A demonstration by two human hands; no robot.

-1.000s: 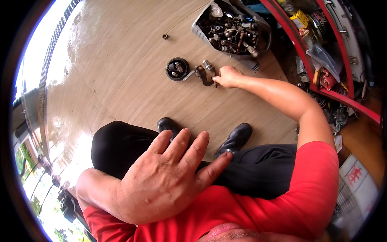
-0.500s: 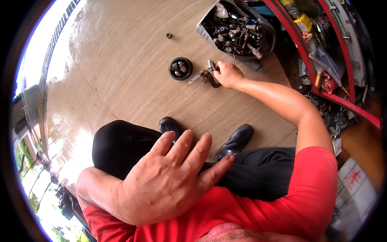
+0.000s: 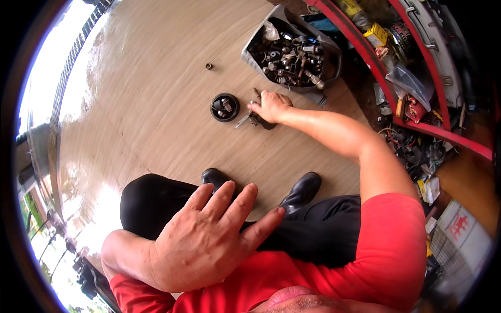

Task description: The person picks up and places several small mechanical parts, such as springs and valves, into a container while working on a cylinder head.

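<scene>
My left hand (image 3: 203, 240) is raised in the foreground above my lap, palm down. Its fingers are spread and it holds nothing. My right hand (image 3: 271, 107) reaches out low over a small cluster of metal parts (image 3: 254, 120) on the floor. Its fingers are bent together at the cluster, and what they grip is mostly hidden. A thin dark piece (image 3: 257, 94) pokes out beside the fingers. A flat metal strip (image 3: 241, 121) sticks out from the cluster toward a round black dish (image 3: 214, 112), which contains a few metal fittings (image 3: 226, 106).
Beyond my right hand, a grey cut-open container (image 3: 253, 63) is heaped with bolts and fittings (image 3: 287, 57). A small metal nut or ring (image 3: 209, 66) lies alone on the floor (image 3: 151, 104). At right stands a red-framed rack (image 3: 383, 83) with packets and clutter. My black boots (image 3: 302, 189) are in front.
My right hand has moved down and left to the cluster. The shiny bolt-like fitting seen in its fingers earlier is now mostly hidden. My left hand stays raised and spread.
</scene>
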